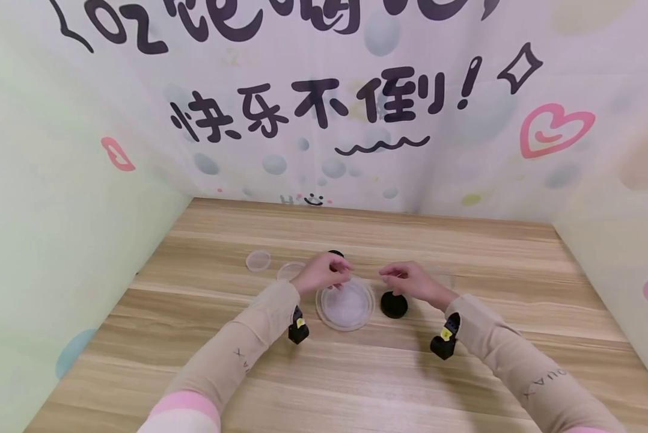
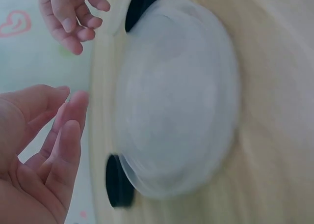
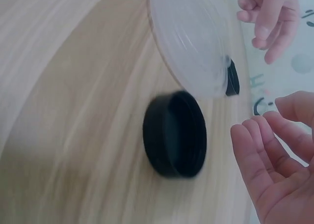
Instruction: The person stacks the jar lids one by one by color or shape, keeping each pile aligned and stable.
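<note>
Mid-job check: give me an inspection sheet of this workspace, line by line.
Surface: wooden table, light wood grain.
Job's things: large clear round lid lying flat at centre; black cup just to its right, open side up; second black cup behind the lid, mostly hidden.
Clutter: two small clear lids at back left.
Hands: left hand above the large lid's far-left edge, right hand above the black cup; both hold nothing, fingers loosely curled.
Cables: nothing seen.
Surroundings: printed backdrop with black characters, a pink heart and bubbles; pale side panels.
</note>
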Motion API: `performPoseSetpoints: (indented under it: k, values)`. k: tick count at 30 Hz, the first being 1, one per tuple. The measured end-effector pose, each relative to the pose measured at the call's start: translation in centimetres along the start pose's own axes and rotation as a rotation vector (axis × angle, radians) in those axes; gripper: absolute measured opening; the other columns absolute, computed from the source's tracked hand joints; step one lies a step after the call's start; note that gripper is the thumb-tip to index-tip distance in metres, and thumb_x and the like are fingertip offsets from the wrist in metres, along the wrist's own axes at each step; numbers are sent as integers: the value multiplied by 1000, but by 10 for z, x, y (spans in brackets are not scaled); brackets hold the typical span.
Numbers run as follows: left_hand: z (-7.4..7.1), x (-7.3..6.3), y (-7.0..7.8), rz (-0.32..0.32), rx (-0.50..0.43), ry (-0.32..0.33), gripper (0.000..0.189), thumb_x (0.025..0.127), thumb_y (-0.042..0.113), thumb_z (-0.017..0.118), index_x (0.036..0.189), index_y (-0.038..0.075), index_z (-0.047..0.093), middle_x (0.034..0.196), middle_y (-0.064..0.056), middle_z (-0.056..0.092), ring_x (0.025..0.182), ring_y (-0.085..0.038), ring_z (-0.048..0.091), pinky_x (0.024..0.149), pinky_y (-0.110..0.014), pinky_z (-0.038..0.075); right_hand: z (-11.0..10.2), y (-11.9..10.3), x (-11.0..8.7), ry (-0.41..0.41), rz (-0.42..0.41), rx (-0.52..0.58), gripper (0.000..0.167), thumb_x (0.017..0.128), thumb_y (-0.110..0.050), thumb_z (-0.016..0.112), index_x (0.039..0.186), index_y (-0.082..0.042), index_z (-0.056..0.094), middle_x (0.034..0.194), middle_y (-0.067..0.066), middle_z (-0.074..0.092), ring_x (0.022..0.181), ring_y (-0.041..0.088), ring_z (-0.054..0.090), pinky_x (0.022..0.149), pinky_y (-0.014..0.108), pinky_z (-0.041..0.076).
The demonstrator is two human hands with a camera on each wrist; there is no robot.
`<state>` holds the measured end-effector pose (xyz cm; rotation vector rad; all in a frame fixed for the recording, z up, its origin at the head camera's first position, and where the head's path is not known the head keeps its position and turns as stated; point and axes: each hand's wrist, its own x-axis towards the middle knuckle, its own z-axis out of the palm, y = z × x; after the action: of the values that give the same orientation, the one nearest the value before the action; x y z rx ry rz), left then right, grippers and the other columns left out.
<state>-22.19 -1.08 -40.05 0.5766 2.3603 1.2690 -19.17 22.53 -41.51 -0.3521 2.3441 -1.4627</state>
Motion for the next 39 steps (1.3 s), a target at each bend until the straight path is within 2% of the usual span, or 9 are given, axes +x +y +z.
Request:
performPoseSetpoints:
  k: [3,8,13,17,20,24,27,33,39]
  values:
    - [6,9,11,20,30,-17,24,83,7,60,106,1,62,83,-5,62,62,-16,62,58,-34,53,-8,1,-6,30,-3,-31,35,90,-13,50,116,11,49,103,27,55,89,33,56,73,38,51]
    - [21,24,27,34,-14,-29,22,82,6,60,103,2,63,82,-5,62,60,-15,62,57,-32,52,-22,4,-17,93,-1,-28,34,90,-11,50,114,12,50,100,27,55,89,35,55,73,41,51]
    - [36,38,38,24,-72,-23,20,81,8,61,100,4,65,79,-4,62,62,-17,63,61,-34,53,-40,7,-28,154,8,-40,33,90,-12,51,114,10,51,101,26,56,88,35,55,70,34,52]
    - [43,49,47,22,-72,-6,20,81,9,62,100,6,65,78,-2,61,65,-19,63,62,-33,53,-56,9,-39,212,5,-81,34,90,-15,52,114,9,52,106,27,55,88,34,56,69,34,53]
    - [47,57,53,31,-56,5,22,81,8,61,102,6,65,78,-2,60,63,-16,63,61,-32,52,-66,12,-46,249,15,-92,35,90,-16,52,115,9,51,106,26,55,88,30,57,70,35,52]
    - [53,65,61,38,-55,13,23,81,7,60,103,6,65,78,-3,62,60,-13,63,63,-34,53,-77,17,-53,286,36,-80,36,91,-16,51,116,10,49,105,25,55,84,17,58,71,33,52]
    - [58,71,65,33,-99,17,23,80,5,61,103,4,64,79,-5,63,62,-15,63,65,-37,53,-83,23,-57,303,51,-78,37,92,-16,48,118,11,47,107,26,54,85,15,58,72,33,52]
    - [76,82,66,19,-236,40,24,79,1,61,103,-1,62,81,-11,64,69,-22,64,66,-36,53,-91,38,-64,342,90,-82,41,92,-20,47,119,11,46,109,30,51,90,27,56,75,36,51]
    - [95,95,61,-25,-151,59,26,78,6,64,104,2,63,86,-9,65,74,-18,62,63,-24,51,-98,58,-66,355,116,-84,42,92,-19,47,120,12,45,110,31,51,90,32,55,73,35,51]
